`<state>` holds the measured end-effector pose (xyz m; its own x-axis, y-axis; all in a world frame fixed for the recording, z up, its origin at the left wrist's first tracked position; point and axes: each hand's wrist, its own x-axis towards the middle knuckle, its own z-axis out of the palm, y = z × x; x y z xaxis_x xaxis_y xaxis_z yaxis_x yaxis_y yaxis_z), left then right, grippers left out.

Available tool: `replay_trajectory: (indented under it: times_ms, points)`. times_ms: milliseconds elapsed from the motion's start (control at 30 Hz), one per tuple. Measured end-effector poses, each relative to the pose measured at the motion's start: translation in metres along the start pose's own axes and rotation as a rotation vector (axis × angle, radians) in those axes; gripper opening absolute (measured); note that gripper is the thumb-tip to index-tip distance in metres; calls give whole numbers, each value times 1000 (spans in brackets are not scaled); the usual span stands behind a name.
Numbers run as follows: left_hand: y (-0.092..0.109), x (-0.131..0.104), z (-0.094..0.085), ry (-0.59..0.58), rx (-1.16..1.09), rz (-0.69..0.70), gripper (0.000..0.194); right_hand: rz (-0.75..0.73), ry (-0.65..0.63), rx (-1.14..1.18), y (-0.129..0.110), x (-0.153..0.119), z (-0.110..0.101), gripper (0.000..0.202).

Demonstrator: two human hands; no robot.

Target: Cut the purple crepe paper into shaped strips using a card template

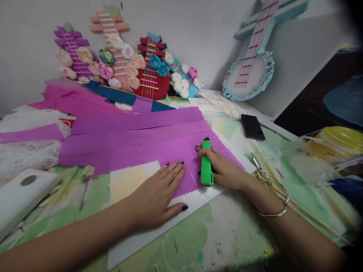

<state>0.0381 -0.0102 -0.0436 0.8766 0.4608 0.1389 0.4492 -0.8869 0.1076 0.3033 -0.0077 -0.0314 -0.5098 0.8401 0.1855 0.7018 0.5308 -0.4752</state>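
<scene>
Closing the right grip [225, 169] around a green cutter [207, 164], pointing its dark tip away from the body, over purple paper [159, 139]. Leaving unclear any contact between tip and paper. Resting the left grip [154, 196] flat, palm down and holding nothing, partly on the same paper, to the left of the cutter and apart from it, and stretching the thumb over a white board [124, 247] underneath. Wearing a bracelet [273, 215] on the right wrist. Spreading the paper across the board and well past its left edge, in creased bands, on a green-and-white tabletop [227, 234]. Having scissors [256, 161] and a thin stick [320, 221] just beside the right wrist, partly hidden by it, and a phone [253, 127] farther off. Having a white box [22, 196] at far left, near a heap of white yarn [31, 156]. Having magenta paper [73, 96] beyond on the left, and a blue strip [116, 94] behind the purple. Facing, at the back, a row of toy lutes [150, 71] by the wall [193, 22], in purple, pink, red and blue, with flowers [138, 61] among them. Facing, farther right, a pale-blue lute [249, 73] standing tilted, and a blurred yellow lid [342, 136].
</scene>
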Motion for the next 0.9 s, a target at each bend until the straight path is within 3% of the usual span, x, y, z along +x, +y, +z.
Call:
replay_trajectory:
  times_ms: [600, 900]
  points:
    - [-7, -4, -3, -67, -11, 31, 80, -20, -54, -23, 7, 0, -4, 41]
    - [-8, -4, -10, -173, -38, 1, 82, -19, -69, -33, 6, 0, -6, 40]
